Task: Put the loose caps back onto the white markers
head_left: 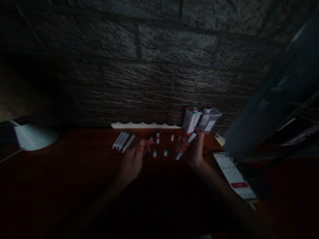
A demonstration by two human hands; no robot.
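Observation:
A white marker (184,149) with a dark upper end is held slanting in my right hand (195,146), whose fingers are wrapped round its barrel. My left hand (134,157) hovers over the table, fingers partly stretched to the right and nothing visible in them. Close by its fingertips are a pink marker cap (151,138), a dark-topped cap (158,133) and another pink cap (158,140). Two blue-topped caps, one left (154,153) and one right (165,152), stand between my hands. Farther back is a yellow-topped cap (172,137), with a second yellow one (179,137) beside my right hand.
Several white markers (124,141) lie side by side on the wooden table (74,166). Against the brick wall (149,76) are a box full of markers (191,119) and a clear plastic container (209,120). A phone (233,176) lies at right; a white lamp-like object (35,136) stands left.

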